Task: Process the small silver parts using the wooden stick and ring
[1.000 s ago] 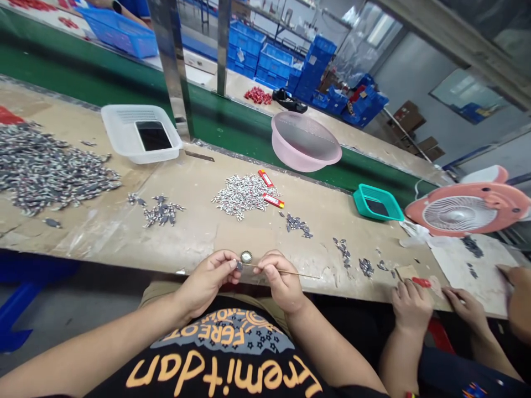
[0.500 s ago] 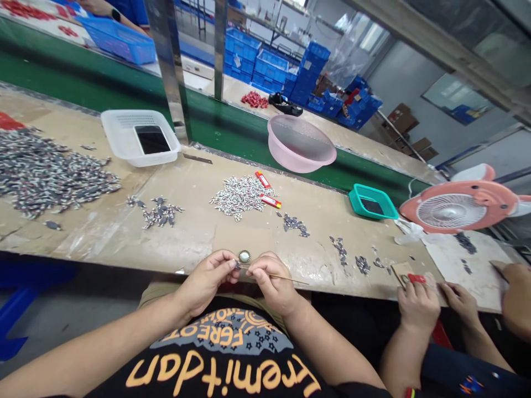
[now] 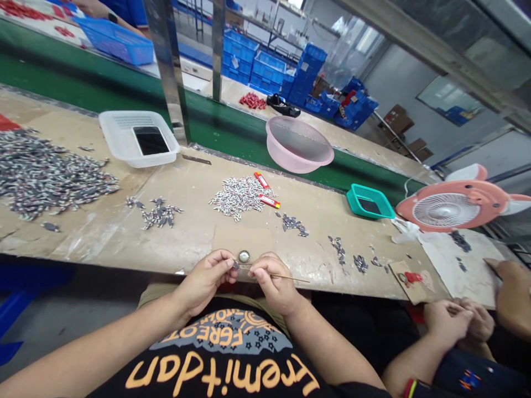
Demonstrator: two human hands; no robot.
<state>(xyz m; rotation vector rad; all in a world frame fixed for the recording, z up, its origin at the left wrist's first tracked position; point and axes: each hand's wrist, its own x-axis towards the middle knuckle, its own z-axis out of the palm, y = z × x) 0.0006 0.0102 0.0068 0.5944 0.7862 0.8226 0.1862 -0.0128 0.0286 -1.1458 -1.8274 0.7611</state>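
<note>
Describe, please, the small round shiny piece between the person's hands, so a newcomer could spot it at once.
At the long worktable's front edge are the person's left hand and right hand. Between them sits a small round piece with a pale shiny centre and dark rim. Unlike the slim grey parts heaped nearby, it is single and disc-shaped.

A worn workbench point(image 3: 194, 243) carries heaps of small grey parts point(image 3: 50, 177), a white tray point(image 3: 136, 138), a green tray point(image 3: 369, 202).

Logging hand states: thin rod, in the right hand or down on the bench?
In hand: the right hand pinches the thin rod, its far end sticking out past the hand.
</note>
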